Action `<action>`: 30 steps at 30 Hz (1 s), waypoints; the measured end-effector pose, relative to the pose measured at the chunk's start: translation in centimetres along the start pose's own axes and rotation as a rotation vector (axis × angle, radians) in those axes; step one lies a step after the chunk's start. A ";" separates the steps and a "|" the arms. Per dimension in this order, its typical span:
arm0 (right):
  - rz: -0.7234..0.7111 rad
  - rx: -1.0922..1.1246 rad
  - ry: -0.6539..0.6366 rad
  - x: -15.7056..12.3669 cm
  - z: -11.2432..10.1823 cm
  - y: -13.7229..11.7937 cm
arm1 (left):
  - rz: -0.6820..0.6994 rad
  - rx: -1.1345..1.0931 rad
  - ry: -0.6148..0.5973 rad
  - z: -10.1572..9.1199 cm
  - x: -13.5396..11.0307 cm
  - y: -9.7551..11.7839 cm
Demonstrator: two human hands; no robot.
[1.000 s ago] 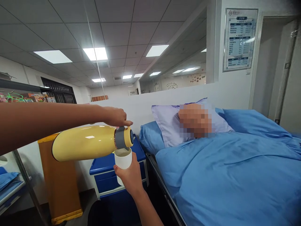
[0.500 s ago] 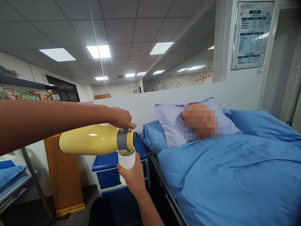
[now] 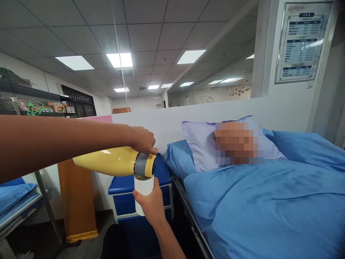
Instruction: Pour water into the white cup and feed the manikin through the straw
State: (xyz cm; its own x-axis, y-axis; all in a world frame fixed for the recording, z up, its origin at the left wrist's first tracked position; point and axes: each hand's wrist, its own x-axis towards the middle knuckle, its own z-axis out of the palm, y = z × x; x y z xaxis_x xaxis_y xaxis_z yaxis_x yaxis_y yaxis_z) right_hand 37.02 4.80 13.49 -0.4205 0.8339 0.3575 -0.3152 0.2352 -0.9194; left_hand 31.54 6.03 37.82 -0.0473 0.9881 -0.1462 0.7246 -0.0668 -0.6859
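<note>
My left hand (image 3: pixel 144 139) is closed at the top of a yellow vacuum jug (image 3: pixel 107 162), with its thumb by the grey and yellow collar. The jug's handle is hidden behind my hand and forearm. The jug lies almost on its side, its base slightly higher than its spout end. Directly under the spout, my right hand (image 3: pixel 153 205) is wrapped round a white cup (image 3: pixel 143 186), which stands nearly upright. The spout end meets or overlaps the cup's rim. Whether liquid is flowing, I cannot make out.
A blue bedside cabinet (image 3: pixel 125 185) stands behind the cup. To the right, a figure with a blurred head (image 3: pixel 235 144) lies on a lilac pillow (image 3: pixel 194 140) under a blue quilt (image 3: pixel 264 212), beside a dark bed rail (image 3: pixel 188 212). A brown wooden panel (image 3: pixel 77 201) stands left.
The jug has tipped further, its base rising relative to the spout, and its neck now sits closer over the cup. The view has swung slightly left. Both hands keep their hold.
</note>
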 end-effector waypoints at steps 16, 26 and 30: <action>0.004 0.102 0.049 -1.0 1.7 0.7 | -0.035 -0.060 -0.041 1.1 -1.5 -0.2; 0.038 0.025 -0.063 -1.1 1.3 0.8 | -0.055 -0.129 -0.031 1.8 -1.9 0.0; 0.034 0.011 -0.072 -1.3 1.1 0.6 | -0.069 -0.152 -0.018 1.9 -1.9 0.2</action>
State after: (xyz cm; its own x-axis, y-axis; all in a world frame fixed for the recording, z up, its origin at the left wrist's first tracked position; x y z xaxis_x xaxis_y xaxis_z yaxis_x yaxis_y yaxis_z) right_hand 36.37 3.33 12.64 -0.4913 0.8030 0.3373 -0.3089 0.2014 -0.9295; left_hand 30.44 3.87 36.64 -0.1115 0.9869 -0.1164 0.8146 0.0237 -0.5796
